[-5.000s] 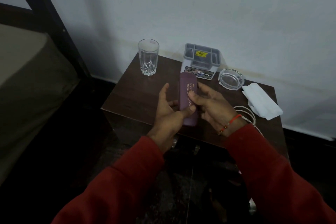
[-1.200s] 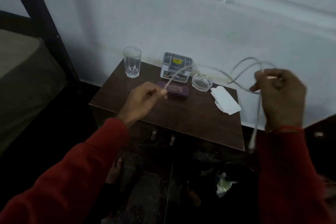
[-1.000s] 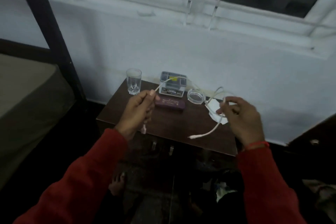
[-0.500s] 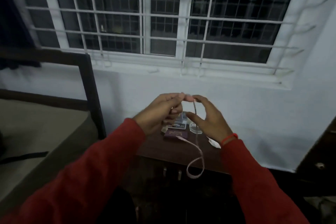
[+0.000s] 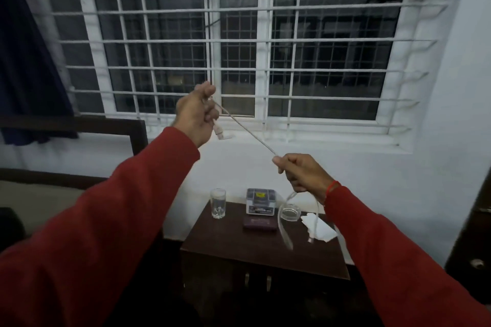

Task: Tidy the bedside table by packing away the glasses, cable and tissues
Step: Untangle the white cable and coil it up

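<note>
Cable [image 5: 247, 129] taut between both closed grips, left hand [image 5: 198, 114] and right hand [image 5: 303, 172], above tumbler [image 5: 218, 203], organiser [image 5: 260, 201], tissues [image 5: 320, 228].

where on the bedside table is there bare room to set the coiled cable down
The bedside table is bare along its front, ahead of the glasses case, and at front left below the drinking glass. The back is crowded: organizer, ashtray and tissues at back right, where the cable dangles.

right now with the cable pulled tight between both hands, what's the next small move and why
Probably bring the right hand up to the left hand to fold the cable into a loop: one stretch is taut, the rest dangles loose, so it isn't yet coiled.
</note>
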The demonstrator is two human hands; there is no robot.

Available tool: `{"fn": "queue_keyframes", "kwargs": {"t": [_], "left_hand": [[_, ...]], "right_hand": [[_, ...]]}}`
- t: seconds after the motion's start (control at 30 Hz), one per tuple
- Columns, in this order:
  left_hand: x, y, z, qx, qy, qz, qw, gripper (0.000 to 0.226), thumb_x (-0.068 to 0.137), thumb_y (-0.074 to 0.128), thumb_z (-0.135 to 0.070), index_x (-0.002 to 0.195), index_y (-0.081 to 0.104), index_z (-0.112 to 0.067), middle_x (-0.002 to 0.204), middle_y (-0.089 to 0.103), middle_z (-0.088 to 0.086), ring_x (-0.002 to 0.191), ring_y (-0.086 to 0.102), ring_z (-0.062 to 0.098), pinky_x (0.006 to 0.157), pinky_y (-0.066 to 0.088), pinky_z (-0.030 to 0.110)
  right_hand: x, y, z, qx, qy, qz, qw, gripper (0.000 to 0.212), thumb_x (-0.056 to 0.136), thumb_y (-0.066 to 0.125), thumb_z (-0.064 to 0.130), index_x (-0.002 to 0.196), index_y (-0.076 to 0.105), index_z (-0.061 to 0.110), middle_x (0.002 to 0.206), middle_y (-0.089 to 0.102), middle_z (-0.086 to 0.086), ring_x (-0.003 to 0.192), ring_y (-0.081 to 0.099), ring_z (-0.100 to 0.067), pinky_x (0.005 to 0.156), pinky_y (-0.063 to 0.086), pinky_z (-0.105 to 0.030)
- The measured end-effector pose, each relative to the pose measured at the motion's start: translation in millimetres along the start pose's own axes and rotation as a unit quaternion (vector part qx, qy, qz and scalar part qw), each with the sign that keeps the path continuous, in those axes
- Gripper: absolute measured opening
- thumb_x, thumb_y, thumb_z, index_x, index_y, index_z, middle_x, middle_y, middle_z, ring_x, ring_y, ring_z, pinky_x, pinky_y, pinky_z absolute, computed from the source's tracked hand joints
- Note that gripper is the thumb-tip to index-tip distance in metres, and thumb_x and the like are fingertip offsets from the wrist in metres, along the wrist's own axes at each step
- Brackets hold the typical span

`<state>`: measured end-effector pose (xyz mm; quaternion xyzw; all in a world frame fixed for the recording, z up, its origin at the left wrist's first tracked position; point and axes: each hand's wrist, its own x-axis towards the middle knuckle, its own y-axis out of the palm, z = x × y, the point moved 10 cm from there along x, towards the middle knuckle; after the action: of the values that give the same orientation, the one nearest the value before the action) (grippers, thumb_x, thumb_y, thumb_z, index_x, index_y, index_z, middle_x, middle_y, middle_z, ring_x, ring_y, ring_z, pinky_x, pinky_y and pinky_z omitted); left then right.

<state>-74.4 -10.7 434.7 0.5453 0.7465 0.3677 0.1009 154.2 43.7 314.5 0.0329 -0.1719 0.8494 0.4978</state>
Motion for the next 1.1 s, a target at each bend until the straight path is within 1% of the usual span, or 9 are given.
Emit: {"fn": "queue_keyframes", "kwargs": {"t": [0.23,0.37,0.47,0.57,0.67,0.8,0.9,1.0,1.1], "left_hand": [[-4,-25,12,-0.14,0.014,-0.069,0.988,0.029,0.102,0.04,0.01,0.13,0.049,0.006,0.14,0.054,0.018,0.091,0.072,0.025,0.058,0.058,0.022],[7,-38,4,-0.177,0.076,-0.097,0.976,0.07,0.094,0.035,0.023,0.154,0.018,-0.009,0.143,0.046,0.021,0.099,0.07,0.038,0.067,0.063,0.035],[11,-38,-6,0.051,0.126,-0.074,0.988,0.064,0.091,0.036,0.025,0.143,0.025,-0.011,0.161,0.028,0.009,0.124,0.059,0.037,0.087,0.06,0.041],[7,-11,-1,0.404,0.205,0.044,0.89,0.069,0.083,0.026,0.029,0.143,0.018,-0.005,0.164,0.017,0.008,0.148,0.032,0.027,0.113,0.042,0.048],[3,4,20,0.536,0.224,0.117,0.806,0.087,0.071,0.02,0.034,0.151,0.005,0.002,0.166,0.014,0.015,0.156,0.013,0.022,0.125,0.017,0.037],[14,-4,51,0.638,0.145,0.174,0.736,0.077,0.09,0.026,0.023,0.158,0.015,-0.011,0.164,0.029,0.007,0.149,0.031,0.027,0.109,0.032,0.022],[-5,-19,106,0.665,-0.073,0.341,0.66,0.046,0.103,0.032,0.004,0.147,0.042,-0.007,0.145,0.056,0.012,0.103,0.068,0.032,0.066,0.05,0.022],[-41,-25,132,0.538,-0.239,0.394,0.706,0.038,0.101,0.036,-0.011,0.133,0.055,-0.001,0.118,0.071,0.025,0.053,0.062,0.017,0.045,0.041,0.021],[-61,-19,136,0.408,-0.323,0.393,0.758,0.059,0.101,0.038,-0.041,0.132,0.056,0.005,0.096,0.073,0.024,0.04,0.045,0.012,0.044,0.034,0.022]], "right_hand": [[9,8,13,-0.254,0.019,0.105,0.961,0.023,0.098,0.058,0.031,0.092,0.073,0.014,0.062,0.048,-0.001,0.056,0.051,-0.017,0.059,0.048,-0.028],[15,-13,15,-0.207,-0.002,-0.001,0.978,0.017,0.096,0.062,0.026,0.093,0.076,0.015,0.08,0.063,-0.007,0.064,0.061,-0.016,0.071,0.054,-0.032],[12,-17,25,-0.049,-0.041,-0.02,0.998,0.012,0.094,0.066,0.019,0.095,0.078,0.016,0.086,0.056,-0.013,0.064,0.05,-0.012,0.066,0.052,-0.027],[8,6,38,-0.081,-0.074,0.08,0.991,0.02,0.09,0.068,0.005,0.105,0.075,0.015,0.077,0.049,-0.007,0.071,0.046,-0.013,0.066,0.045,-0.023],[-1,28,44,-0.075,-0.066,0.183,0.978,0.034,0.082,0.071,-0.008,0.112,0.07,0.008,0.075,0.045,0.001,0.074,0.044,-0.014,0.073,0.046,-0.025],[-14,38,46,-0.082,-0.061,0.238,0.966,0.031,0.082,0.071,-0.009,0.107,0.07,0.01,0.08,0.045,-0.004,0.077,0.047,-0.016,0.074,0.05,-0.022],[-4,6,53,-0.114,-0.076,0.101,0.985,0.022,0.087,0.069,-0.003,0.097,0.075,0.016,0.084,0.051,-0.015,0.08,0.046,-0.022,0.07,0.046,-0.021],[3,-31,62,-0.178,-0.099,-0.021,0.979,0.026,0.088,0.069,0.0,0.086,0.076,0.024,0.097,0.072,-0.014,0.076,0.051,-0.016,0.068,0.045,-0.015],[6,-51,65,-0.328,-0.118,-0.096,0.932,0.022,0.086,0.072,0.004,0.081,0.074,0.025,0.088,0.063,-0.001,0.07,0.048,-0.007,0.068,0.038,-0.016]]}}
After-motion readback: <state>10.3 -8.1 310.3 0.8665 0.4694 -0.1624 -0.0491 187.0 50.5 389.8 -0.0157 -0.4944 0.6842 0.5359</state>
